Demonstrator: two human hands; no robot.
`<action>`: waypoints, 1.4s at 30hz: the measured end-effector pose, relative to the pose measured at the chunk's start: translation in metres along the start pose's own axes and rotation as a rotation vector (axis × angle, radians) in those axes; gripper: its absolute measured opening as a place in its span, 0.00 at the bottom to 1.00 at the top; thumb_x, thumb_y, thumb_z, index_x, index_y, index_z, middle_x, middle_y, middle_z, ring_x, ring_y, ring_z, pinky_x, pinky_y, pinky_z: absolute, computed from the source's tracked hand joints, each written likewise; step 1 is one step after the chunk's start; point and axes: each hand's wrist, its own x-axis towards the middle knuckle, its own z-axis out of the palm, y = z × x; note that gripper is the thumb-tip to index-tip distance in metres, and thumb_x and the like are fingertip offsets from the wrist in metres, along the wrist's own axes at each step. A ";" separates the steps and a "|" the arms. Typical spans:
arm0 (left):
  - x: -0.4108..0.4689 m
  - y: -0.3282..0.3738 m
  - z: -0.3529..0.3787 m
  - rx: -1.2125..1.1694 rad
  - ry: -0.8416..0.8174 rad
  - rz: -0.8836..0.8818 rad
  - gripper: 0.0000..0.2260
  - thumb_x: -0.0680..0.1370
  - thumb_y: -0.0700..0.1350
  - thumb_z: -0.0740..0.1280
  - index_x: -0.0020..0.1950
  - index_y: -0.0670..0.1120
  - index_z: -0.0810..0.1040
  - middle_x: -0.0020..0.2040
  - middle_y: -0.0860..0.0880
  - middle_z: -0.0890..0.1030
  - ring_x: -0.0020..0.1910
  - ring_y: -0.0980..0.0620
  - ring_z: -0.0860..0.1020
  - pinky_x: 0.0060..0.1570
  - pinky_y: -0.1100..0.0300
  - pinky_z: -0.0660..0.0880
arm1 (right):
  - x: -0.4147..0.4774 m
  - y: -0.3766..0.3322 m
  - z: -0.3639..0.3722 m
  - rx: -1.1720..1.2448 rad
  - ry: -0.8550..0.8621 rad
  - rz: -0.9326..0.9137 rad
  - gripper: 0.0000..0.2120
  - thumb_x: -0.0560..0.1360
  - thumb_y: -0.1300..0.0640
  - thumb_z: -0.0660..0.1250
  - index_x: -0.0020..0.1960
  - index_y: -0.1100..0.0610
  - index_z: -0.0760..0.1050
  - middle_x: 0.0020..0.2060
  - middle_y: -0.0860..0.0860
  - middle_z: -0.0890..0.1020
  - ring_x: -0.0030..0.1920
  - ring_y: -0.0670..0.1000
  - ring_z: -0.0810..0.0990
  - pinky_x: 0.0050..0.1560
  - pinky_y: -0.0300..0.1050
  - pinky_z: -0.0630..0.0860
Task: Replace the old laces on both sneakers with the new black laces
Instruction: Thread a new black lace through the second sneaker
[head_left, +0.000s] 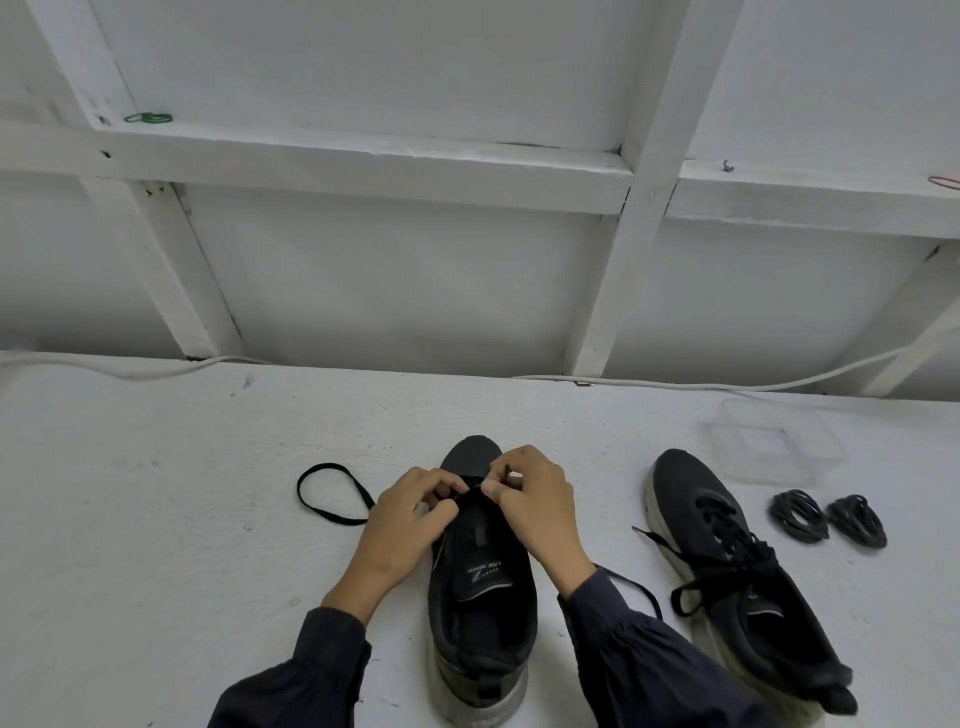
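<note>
At the middle of the desk (156, 519), the centre sneaker (483, 613) stands with its toe pointing away from me, and both hands are bunched over its toe-end eyelets. The left hand (410, 514) and the right hand (535, 499) are each curled tight, with their fingertips meeting in a pinch on the black lace (300, 491) where it crosses the lowest row. The detail is too small for me to say which finger holds the strand and which steadies the eyelet edge. One end of that lace lies in a loose loop on the desk to the left, and the other trails out beneath the right wrist. The rest of the tongue is bare of lacing. Two coiled laces (797, 515) sit unopened at the far right, just in front of a clear box (774, 441), so I judge this to be the old lace coming out of its last holes. To do it cleanly I would hold the eyelet edge down with one hand and draw the strand straight along the line of the hole with the other, feeding the slack rather than yanking it, so the tip does not snag. The second sneaker (685, 483), to the right, is laced but untied and has yet to be worked on.
</note>
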 end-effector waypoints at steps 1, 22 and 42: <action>0.001 0.001 0.000 0.020 -0.007 0.000 0.16 0.63 0.60 0.58 0.45 0.62 0.80 0.48 0.55 0.78 0.49 0.59 0.77 0.52 0.61 0.73 | 0.000 0.000 -0.003 0.028 -0.016 0.008 0.04 0.71 0.60 0.72 0.39 0.55 0.78 0.43 0.44 0.81 0.47 0.48 0.80 0.53 0.50 0.77; -0.001 -0.002 0.025 -0.150 0.190 0.034 0.02 0.75 0.47 0.72 0.46 0.53 0.85 0.47 0.52 0.78 0.47 0.60 0.77 0.44 0.70 0.72 | 0.004 -0.001 -0.011 0.227 -0.148 -0.092 0.08 0.65 0.57 0.80 0.39 0.46 0.84 0.32 0.49 0.83 0.36 0.47 0.80 0.44 0.49 0.79; -0.004 -0.002 0.029 -0.129 0.157 0.056 0.07 0.70 0.50 0.74 0.46 0.60 0.81 0.51 0.57 0.77 0.52 0.63 0.76 0.49 0.74 0.69 | 0.007 0.000 -0.017 0.524 -0.243 -0.002 0.05 0.73 0.67 0.71 0.40 0.59 0.81 0.31 0.49 0.79 0.36 0.45 0.76 0.41 0.35 0.73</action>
